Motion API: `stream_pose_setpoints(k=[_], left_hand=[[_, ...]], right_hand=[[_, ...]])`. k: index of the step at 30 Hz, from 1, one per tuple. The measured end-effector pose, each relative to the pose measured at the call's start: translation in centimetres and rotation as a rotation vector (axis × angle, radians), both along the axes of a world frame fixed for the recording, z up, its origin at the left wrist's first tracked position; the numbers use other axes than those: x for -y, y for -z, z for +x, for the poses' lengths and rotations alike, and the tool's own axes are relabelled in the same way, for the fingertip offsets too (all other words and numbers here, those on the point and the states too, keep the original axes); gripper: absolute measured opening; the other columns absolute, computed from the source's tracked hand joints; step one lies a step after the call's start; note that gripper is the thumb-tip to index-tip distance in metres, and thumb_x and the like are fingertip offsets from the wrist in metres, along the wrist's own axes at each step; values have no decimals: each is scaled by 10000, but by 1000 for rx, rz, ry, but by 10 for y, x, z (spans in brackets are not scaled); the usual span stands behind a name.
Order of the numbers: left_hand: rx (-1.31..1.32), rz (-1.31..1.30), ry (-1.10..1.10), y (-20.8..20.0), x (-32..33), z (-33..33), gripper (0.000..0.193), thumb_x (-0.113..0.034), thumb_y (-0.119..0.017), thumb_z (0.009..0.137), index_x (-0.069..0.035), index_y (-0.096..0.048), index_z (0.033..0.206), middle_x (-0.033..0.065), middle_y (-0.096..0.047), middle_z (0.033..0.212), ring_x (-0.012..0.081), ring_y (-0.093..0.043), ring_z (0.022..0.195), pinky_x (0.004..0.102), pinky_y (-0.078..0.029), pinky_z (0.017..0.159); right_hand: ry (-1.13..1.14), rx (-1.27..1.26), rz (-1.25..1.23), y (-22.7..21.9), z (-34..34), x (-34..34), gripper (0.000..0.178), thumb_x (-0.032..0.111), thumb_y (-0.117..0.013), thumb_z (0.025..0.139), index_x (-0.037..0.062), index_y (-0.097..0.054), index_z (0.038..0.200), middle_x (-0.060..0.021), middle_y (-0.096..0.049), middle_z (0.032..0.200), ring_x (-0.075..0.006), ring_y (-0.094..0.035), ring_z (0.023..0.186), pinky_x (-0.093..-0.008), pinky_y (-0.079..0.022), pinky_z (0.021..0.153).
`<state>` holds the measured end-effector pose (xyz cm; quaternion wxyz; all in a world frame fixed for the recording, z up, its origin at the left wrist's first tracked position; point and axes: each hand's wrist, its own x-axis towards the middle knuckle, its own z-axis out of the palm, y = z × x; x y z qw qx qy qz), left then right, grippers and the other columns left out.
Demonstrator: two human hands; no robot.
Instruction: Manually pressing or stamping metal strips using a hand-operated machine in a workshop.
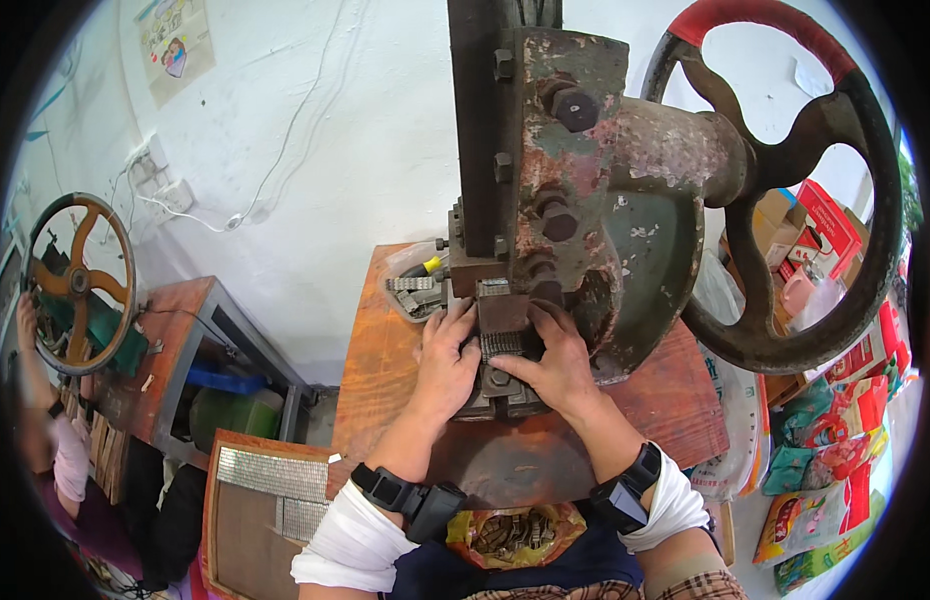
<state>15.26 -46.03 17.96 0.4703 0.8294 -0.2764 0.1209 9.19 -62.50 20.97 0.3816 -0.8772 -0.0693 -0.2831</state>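
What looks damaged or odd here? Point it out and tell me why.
The press looks worn: its paint is chipped and patchy, with reddish blotches over the dark metal. Its big wheel also looks mismatched, since red covering shows on only part of the rim. I see no obvious spill.

Ribbed metal (503, 344) between left hand (446, 358) and right hand (563, 372)

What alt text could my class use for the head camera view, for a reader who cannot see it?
A person's left hand and right hand are on either side of a ridged metal block beneath a worn, heavy press on a wooden table. A large handwheel stands at right; at lower left, a wooden tray holds rows of small metal pieces.
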Motion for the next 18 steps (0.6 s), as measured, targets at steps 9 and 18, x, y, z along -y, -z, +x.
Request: stream_pose_setpoints(k=[9,18], left_hand=[[-64,50,-107,-16,3,-11,381,-93,-515,847,-46,-504,1225,231,-452,1297,414,-420,1204,411,-356,1020],[-277,113,42,-4,-15,1,512,-208,-455,890,-180,-397,1398,44,-324,1493,410,-244,1355,740,-136,983]], right_hand=[[-81,13,77,0,-2,12,583,208,-811,643,32,-582,1149,-193,-576,1138,-365,-586,999,-409,-488,849],[195,783,-527,-154,-116,90,299,159,-719,743,11,-647,992,-153,-626,950,-275,-608,877,-359,-502,739]])
